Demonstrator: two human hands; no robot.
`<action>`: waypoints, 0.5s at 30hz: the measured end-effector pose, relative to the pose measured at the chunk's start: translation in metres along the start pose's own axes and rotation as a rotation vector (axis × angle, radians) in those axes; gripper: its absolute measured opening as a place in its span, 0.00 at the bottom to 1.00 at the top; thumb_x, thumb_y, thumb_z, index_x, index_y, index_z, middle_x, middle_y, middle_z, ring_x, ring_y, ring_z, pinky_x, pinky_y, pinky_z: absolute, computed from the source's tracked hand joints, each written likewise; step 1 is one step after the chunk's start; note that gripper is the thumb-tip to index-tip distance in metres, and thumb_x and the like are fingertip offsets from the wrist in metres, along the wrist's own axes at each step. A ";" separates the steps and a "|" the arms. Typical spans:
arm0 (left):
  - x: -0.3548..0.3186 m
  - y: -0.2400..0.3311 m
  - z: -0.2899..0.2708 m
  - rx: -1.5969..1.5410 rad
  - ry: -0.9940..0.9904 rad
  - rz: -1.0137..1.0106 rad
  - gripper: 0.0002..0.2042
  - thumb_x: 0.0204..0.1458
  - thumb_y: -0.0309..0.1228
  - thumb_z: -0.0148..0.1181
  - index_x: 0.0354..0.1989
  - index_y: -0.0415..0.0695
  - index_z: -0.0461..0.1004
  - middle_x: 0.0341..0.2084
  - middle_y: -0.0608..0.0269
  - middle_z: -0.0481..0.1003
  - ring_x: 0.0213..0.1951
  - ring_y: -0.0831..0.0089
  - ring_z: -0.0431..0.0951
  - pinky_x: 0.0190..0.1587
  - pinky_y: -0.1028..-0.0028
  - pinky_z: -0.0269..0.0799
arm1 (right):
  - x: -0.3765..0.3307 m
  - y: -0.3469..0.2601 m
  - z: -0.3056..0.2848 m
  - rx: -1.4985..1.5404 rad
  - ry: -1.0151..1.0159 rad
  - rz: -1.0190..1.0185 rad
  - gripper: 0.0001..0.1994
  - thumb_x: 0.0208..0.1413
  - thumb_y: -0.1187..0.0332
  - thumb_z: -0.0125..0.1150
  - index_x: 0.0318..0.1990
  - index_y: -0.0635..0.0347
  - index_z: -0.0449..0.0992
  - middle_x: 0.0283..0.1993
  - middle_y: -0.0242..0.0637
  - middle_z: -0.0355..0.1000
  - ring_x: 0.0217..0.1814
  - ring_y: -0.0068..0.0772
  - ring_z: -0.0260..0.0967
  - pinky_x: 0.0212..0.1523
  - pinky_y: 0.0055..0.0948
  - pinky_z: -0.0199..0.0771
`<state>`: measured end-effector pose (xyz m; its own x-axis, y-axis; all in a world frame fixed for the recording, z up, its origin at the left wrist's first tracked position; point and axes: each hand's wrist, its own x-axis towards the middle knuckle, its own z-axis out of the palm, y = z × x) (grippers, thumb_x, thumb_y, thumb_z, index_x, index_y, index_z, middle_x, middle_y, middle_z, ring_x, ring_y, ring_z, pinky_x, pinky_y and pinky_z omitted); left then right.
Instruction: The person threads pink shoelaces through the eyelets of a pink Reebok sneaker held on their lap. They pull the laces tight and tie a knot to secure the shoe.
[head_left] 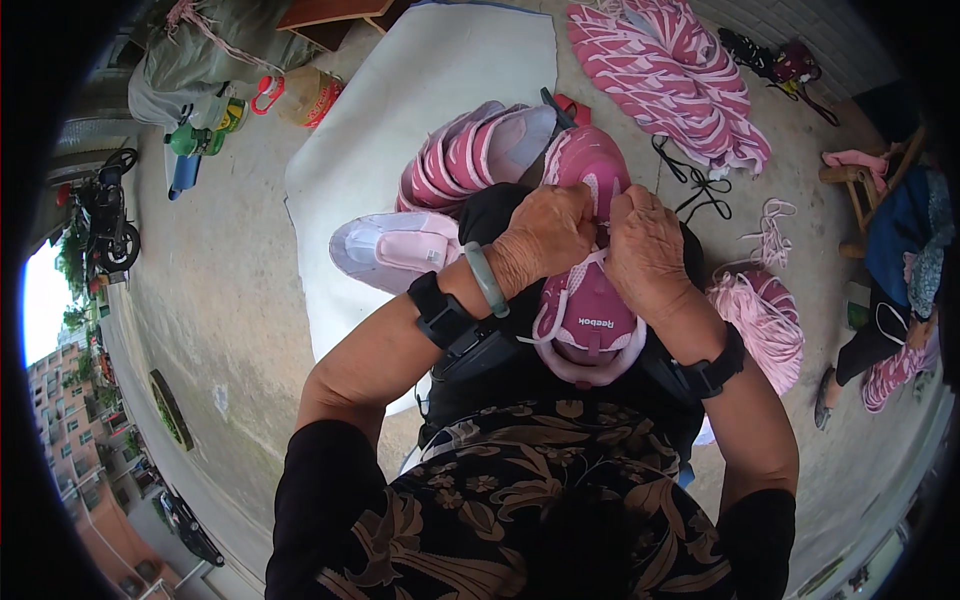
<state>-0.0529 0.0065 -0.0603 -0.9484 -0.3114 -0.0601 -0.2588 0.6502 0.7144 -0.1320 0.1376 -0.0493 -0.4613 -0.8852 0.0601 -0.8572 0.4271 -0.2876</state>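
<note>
A pink shoe upper (588, 300) with white trim lies on my lap, toe pointing away from me. My left hand (540, 238) grips it at its left side near the lacing area. My right hand (642, 245) pinches the same spot from the right, and a white lace strand (565, 312) loops down across the upper. Both wrists wear black bands, and the left one also carries a green bangle (487, 280).
Several pink uppers (470, 160) are piled on a white mat (400, 110) ahead, and one lies flat (395, 250) at the left. More pink pieces (670, 70) lie at the far right, a lace bundle (760, 320) beside my right arm. Another person (890, 320) sits at right.
</note>
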 end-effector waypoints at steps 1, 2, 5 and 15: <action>0.003 0.002 0.000 0.056 -0.046 -0.067 0.05 0.39 0.26 0.56 0.24 0.37 0.70 0.23 0.50 0.74 0.28 0.57 0.76 0.32 0.66 0.70 | 0.003 0.001 0.004 0.004 -0.016 0.022 0.12 0.35 0.74 0.58 0.32 0.64 0.67 0.39 0.43 0.64 0.44 0.44 0.64 0.40 0.40 0.65; 0.002 0.002 0.002 0.030 -0.098 -0.101 0.05 0.39 0.26 0.56 0.24 0.37 0.70 0.23 0.50 0.74 0.28 0.57 0.76 0.32 0.66 0.70 | 0.003 0.001 0.009 0.007 -0.031 0.043 0.12 0.35 0.74 0.57 0.32 0.64 0.68 0.39 0.44 0.64 0.44 0.45 0.64 0.40 0.40 0.65; 0.010 0.002 -0.008 0.004 -0.206 -0.143 0.06 0.40 0.27 0.58 0.25 0.37 0.70 0.22 0.52 0.74 0.26 0.62 0.75 0.30 0.68 0.70 | 0.002 0.021 0.017 0.135 0.054 0.006 0.10 0.39 0.74 0.56 0.34 0.61 0.68 0.37 0.44 0.66 0.42 0.47 0.65 0.38 0.41 0.66; -0.047 -0.010 -0.101 -0.612 0.147 -0.276 0.07 0.56 0.34 0.52 0.32 0.44 0.70 0.14 0.78 0.61 0.15 0.88 0.56 0.17 0.87 0.52 | -0.022 0.087 0.039 0.607 0.065 0.281 0.08 0.55 0.65 0.48 0.38 0.56 0.69 0.33 0.43 0.72 0.37 0.48 0.69 0.38 0.38 0.67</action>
<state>0.0127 -0.0553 0.0054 -0.8166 -0.5284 -0.2321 -0.2962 0.0385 0.9544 -0.1874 0.1872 -0.1125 -0.6774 -0.7343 -0.0435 -0.4302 0.4434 -0.7863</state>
